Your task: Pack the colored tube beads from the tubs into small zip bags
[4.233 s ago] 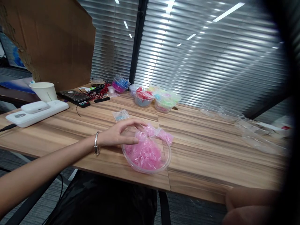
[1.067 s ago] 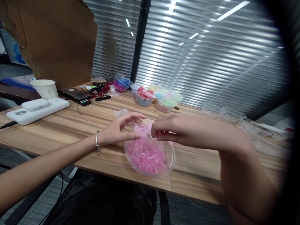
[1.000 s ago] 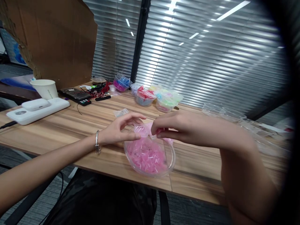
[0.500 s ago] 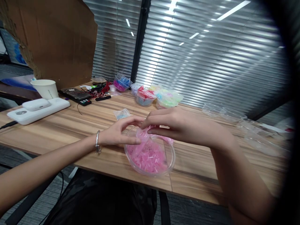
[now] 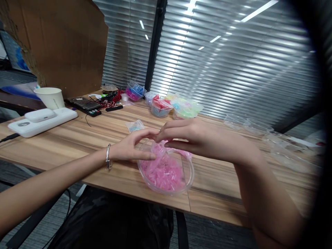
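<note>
Head | left hand [image 5: 129, 145]: thumb and fingers well apart at clear plastic bowl [image 5: 191, 174], hold unclear | right hand [image 5: 192, 136]: half-curled at pink plastic packet [image 5: 158, 148], bowl's far side, grip hidden | risk: tugging could tip bowl near wooden table [image 5: 218, 197] edge

We counted one left hand [image 5: 132, 147] and one right hand [image 5: 192, 138], one pink-filled bowl [image 5: 191, 175], one small clear bag [image 5: 135, 126], one paper cup [image 5: 51, 98], one cardboard sheet [image 5: 70, 48] and at least four filled tubs [image 5: 160, 111].
</note>
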### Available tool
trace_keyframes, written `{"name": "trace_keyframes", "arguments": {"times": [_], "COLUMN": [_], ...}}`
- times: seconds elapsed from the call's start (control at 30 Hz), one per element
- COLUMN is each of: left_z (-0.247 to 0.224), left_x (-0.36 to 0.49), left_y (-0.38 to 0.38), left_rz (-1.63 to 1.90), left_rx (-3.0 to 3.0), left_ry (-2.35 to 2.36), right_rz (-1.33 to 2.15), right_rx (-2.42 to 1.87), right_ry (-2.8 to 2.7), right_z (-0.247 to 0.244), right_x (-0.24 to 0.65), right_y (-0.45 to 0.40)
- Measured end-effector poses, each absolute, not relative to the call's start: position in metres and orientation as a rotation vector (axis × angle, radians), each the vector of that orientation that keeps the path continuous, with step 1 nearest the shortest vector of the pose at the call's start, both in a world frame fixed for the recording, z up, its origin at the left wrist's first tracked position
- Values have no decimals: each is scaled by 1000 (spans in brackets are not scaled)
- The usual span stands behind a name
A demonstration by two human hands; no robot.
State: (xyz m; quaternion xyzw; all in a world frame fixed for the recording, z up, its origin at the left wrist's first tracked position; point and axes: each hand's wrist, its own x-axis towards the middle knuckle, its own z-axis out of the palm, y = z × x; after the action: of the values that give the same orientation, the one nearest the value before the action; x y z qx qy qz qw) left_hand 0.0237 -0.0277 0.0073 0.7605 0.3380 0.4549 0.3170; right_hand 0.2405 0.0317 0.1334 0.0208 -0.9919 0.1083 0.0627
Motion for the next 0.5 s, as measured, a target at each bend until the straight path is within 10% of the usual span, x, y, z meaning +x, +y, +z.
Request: {"name": "trace_keyframes", "arguments": {"times": [0.5], "left_z": [9], "left_x": [23], "left_y": [-29], "left_rz": [1186], "left_rx": [1998], "left_ry": [878], "right_rz": [259], "right_rx": [66], "right_ry": [-3039], "right_z": [133], "right_x": [241], "right_y": [30]}}
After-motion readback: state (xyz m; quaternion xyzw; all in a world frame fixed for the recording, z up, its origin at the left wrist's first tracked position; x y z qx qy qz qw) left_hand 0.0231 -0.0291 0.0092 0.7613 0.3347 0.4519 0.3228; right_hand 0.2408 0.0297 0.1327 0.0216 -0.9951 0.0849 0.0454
